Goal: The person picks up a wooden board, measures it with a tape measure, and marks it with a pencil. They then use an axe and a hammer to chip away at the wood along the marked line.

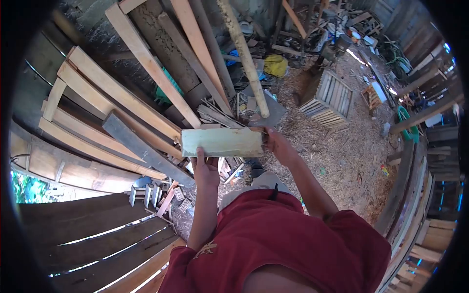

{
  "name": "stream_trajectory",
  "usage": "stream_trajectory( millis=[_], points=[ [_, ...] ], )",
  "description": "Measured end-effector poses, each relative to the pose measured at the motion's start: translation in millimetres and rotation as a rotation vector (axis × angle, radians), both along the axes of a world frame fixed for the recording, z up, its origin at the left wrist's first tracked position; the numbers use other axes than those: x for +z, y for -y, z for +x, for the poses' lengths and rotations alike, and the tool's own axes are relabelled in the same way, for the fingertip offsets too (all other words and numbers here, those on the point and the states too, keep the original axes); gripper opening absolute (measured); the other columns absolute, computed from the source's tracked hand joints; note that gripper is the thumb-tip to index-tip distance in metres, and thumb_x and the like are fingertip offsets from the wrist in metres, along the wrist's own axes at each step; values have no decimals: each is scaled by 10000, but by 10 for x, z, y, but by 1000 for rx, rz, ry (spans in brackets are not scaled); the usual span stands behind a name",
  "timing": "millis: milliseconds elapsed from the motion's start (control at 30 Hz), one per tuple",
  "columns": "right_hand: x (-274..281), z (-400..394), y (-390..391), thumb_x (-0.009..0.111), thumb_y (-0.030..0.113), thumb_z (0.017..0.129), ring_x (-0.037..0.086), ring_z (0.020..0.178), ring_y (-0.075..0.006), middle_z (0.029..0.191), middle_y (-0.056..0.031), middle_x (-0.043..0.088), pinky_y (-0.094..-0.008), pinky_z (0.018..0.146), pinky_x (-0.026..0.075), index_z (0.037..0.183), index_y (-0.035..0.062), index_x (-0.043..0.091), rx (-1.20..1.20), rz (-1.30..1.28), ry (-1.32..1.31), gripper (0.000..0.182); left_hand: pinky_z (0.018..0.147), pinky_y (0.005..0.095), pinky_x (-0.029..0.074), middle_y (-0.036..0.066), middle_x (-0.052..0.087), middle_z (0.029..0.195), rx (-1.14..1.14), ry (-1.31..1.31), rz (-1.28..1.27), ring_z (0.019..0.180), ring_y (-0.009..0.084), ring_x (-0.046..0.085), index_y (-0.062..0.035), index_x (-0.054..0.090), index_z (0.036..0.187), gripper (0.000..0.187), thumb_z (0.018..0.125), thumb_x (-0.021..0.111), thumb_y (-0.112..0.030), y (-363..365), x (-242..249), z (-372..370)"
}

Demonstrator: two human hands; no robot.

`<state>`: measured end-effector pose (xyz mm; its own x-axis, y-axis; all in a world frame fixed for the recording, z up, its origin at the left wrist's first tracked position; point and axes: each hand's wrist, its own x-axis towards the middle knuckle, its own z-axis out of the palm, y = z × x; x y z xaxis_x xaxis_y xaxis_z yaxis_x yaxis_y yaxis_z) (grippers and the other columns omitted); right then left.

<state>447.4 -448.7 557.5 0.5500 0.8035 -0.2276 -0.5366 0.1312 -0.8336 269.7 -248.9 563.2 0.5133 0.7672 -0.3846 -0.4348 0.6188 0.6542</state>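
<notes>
A short, wide wooden board (222, 142) with worn pale green paint is held out level in front of me. My left hand (205, 168) grips its lower edge near the left end, thumb on the painted face and the other fingers behind. At the right end, my right hand (279, 146) is closed around the board's edge; part of its fingers is hidden behind the wood. Just left of the board, the end of a dark grey plank (146, 149) slants down toward my left forearm.
Long light planks (117, 105) lean against the wall at the left. A round pole (244, 58) stands ahead near a yellow bag (276, 65). A slatted wooden crate (328, 100) rests on the shavings-covered floor (351, 161). Scrap wood lies below the board, and a green hoop-like item (408, 124) is at right.
</notes>
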Motion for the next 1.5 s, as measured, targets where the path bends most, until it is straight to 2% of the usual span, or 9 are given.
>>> stream_trajectory(
  millis=[33, 167, 333, 433, 633, 733, 900, 1100, 1500],
  points=[
    [244, -167, 65, 397, 458, 1061, 575, 1257, -166, 1423, -70, 585, -351, 1110, 402, 1505, 64, 474, 5, -6, 60, 599, 1012, 437, 597, 73, 610, 1358, -15, 3, -8, 1195, 268, 651, -172, 514, 1410, 374, 1056, 622, -223, 44, 108, -106],
    [390, -766, 344, 527, 281, 1042, 560, 1293, -196, 1456, -117, 546, -369, 1113, 427, 1540, 27, 392, -53, 59, 168, 575, 956, 392, 620, 54, 644, 1296, -60, 29, 9, 1140, 232, 681, -171, 519, 1404, 372, 1054, 629, -236, 206, 260, -518],
    [508, -1558, 637, 718, 15, 920, 550, 1319, -218, 1434, -140, 549, -374, 1101, 464, 1588, -15, 264, -134, 50, 356, 808, 935, 388, 629, 49, 655, 1274, -49, 48, 6, 1128, 230, 689, -159, 534, 1383, 355, 1053, 631, -248, 581, 406, -1091],
    [414, -1849, 868, 754, 34, 896, 627, 1205, -193, 1369, -138, 592, -354, 1004, 525, 1572, 11, 325, -240, -99, 549, 800, 972, 399, 614, 68, 645, 1298, -59, 82, -4, 1162, 231, 673, -143, 515, 1403, 369, 1062, 613, -243, 793, 388, -1327],
    [1079, -2399, 1343, 771, 36, 873, 722, 914, -142, 1154, -115, 706, -305, 791, 580, 1477, 15, 474, -507, -521, 1009, 673, 1097, 401, 541, 108, 593, 1426, -180, 262, 3, 1289, 232, 607, -94, 475, 1438, 421, 1077, 578, -283, 1154, 318, -1496],
    [1087, -2474, 1467, 812, 128, 826, 740, 834, -219, 1017, -129, 737, -360, 731, 596, 1395, 43, 566, -686, -563, 1118, 626, 1092, 396, 542, 105, 593, 1429, -200, 328, 11, 1292, 231, 606, -79, 475, 1436, 428, 1083, 563, -302, 1328, 401, -1483],
    [1102, -2581, 1643, 813, 69, 825, 754, 864, -200, 1032, -132, 753, -335, 762, 602, 1353, 8, 609, -814, -576, 1194, 570, 1177, 429, 457, 121, 531, 1488, -281, 339, 15, 1379, 251, 526, -69, 415, 1488, 507, 1086, 546, -350, 1523, 456, -1458],
    [1130, -2683, 2109, 828, 41, 810, 761, 905, -197, 1066, -136, 755, -323, 799, 605, 1343, -12, 625, -953, -595, 1272, 573, 1124, 470, 503, 148, 595, 1407, -558, 357, -32, 1309, 290, 593, -55, 451, 1446, 428, 1086, 562, -259, 1805, 510, -1339],
    [1186, -2883, 3901, 832, 100, 805, 756, 899, -221, 1059, -139, 750, -348, 799, 607, 1308, 11, 654, -1166, -621, 1090, 541, 1013, 426, 576, 104, 593, 1397, -726, 191, 31, 1249, 250, 623, -117, 457, 1425, 426, 1049, 634, -210, 3495, 732, -1103]
  ],
)
